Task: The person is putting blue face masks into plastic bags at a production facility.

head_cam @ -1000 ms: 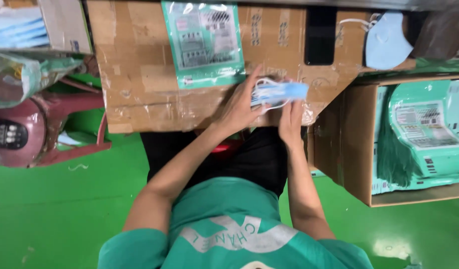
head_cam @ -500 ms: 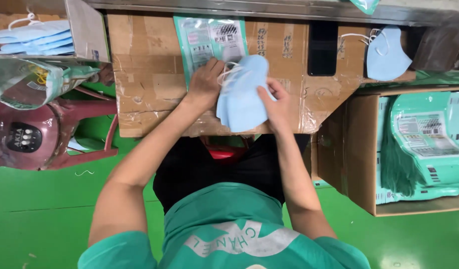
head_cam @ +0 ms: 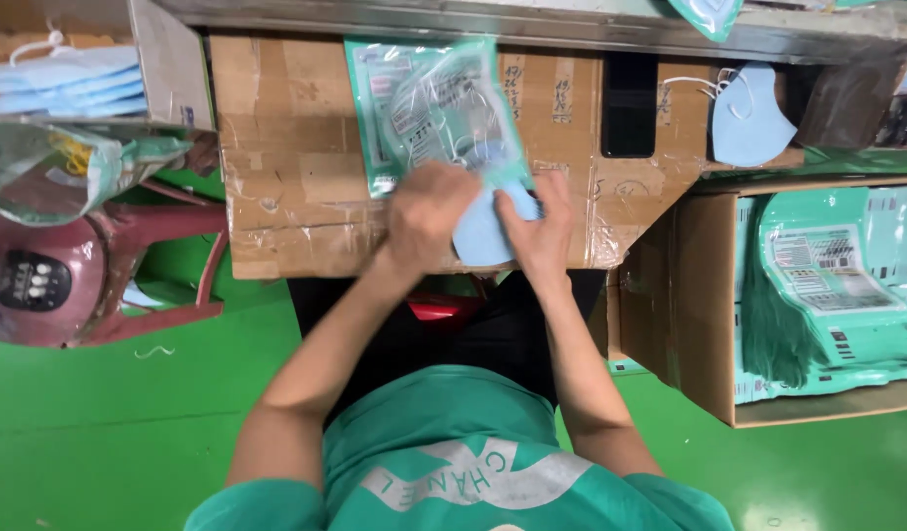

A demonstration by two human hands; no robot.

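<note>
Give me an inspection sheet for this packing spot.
Surface: taped cardboard board, worn, under a metal shelf edge.
Job's things: blue mask partly inside a clear green-printed pouch.
Clutter: mask stack, spare mask, black slab.
Hands: left hand and right hand both grip the mask at the pouch mouth.
Cables: nothing seen.
Surroundings: green floor, red stool, carton of filled pouches.

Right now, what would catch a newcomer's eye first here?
Both hands, left hand and right hand, meet on a blue face mask at the mouth of a clear-and-green packaging bag, on a taped cardboard work surface. At far right, an open carton holds green packets.
</note>
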